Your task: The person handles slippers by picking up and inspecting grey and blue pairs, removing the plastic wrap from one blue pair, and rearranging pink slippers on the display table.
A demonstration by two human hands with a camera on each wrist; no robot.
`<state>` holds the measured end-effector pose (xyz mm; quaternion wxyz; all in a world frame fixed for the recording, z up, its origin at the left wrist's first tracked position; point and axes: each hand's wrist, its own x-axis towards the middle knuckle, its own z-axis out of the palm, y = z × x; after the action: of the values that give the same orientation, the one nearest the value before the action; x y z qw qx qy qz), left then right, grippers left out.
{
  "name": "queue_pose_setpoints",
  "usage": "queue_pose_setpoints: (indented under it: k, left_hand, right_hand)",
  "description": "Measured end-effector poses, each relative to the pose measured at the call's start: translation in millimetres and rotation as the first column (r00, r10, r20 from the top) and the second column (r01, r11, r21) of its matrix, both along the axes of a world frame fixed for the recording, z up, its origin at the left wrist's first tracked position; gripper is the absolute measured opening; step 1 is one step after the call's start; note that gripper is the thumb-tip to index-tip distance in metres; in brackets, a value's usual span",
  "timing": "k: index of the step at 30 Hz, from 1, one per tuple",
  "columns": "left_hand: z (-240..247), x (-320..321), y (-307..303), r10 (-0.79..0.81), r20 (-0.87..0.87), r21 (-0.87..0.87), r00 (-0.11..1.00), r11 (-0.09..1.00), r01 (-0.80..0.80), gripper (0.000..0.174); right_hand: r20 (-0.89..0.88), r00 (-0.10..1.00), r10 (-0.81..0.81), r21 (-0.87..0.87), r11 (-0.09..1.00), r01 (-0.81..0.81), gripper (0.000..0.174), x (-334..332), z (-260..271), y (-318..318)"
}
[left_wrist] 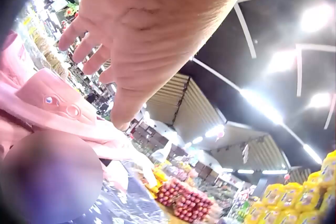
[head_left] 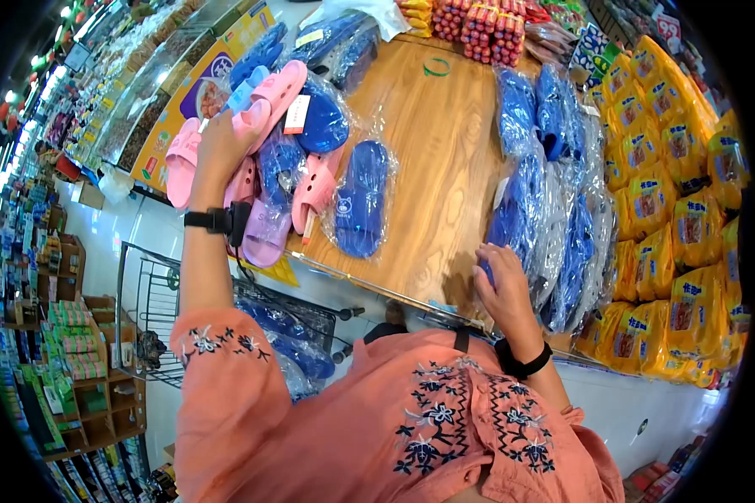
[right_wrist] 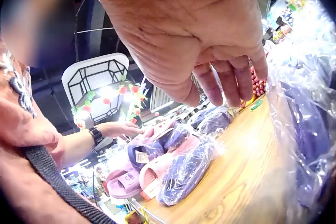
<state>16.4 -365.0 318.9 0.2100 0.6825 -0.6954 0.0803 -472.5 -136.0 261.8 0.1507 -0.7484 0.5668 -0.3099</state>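
In the head view the left hand (head_left: 224, 149) is over the pile of pink slippers (head_left: 273, 105) at the table's left; whether it touches them is unclear. The left wrist view shows that hand (left_wrist: 131, 35) with relaxed fingers above a pink slipper (left_wrist: 55, 100). A blue slipper in clear wrap (head_left: 362, 201) lies right of the pile, beside a pink clog (head_left: 317, 189). The right hand (head_left: 507, 293), fingers relaxed, is at the table's front edge, close to bagged blue slippers (head_left: 516, 210). In the right wrist view no item shows in the right hand (right_wrist: 194, 35).
Stacked yellow packages (head_left: 646, 251) stand at the right, red-packed goods (head_left: 482, 29) at the table's back. A green band (head_left: 435, 67) lies on the wooden table (head_left: 428, 168). Below its left front edge is a wire cart (head_left: 155, 289) holding bagged blue slippers. Shelves line the far left.
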Motion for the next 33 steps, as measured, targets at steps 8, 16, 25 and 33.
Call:
queue_pose_setpoints:
  k: [8,16,25,33]
  left_hand:
    - [-14.3,-23.5,-63.7,-0.002,0.243,0.186,0.970,0.981,-0.045,0.095]
    - [-25.8,-27.8,-70.0,-0.042,0.284,0.062,0.958,0.998,0.025,0.064]
    - [10.4,-23.7,-54.0,-0.011,0.204,-0.152,0.979,0.987,0.043,0.039]
    - [92.7,26.9,-36.4,0.326,0.175,-0.051,0.929,0.945,-0.322,0.058]
  right_hand:
    - [0.003,1.000,-0.014,0.043,0.999,0.014,0.025,3.8,1.7,2.0]
    - [0.034,0.999,-0.030,0.071,0.997,0.028,0.024,5.5,-3.1,3.2]
    - [0.042,0.999,-0.020,0.094,0.995,0.016,0.023,6.3,-1.3,-1.0]
    - [0.036,0.999,0.031,0.065,0.997,-0.033,0.023,6.1,-10.0,-7.9]
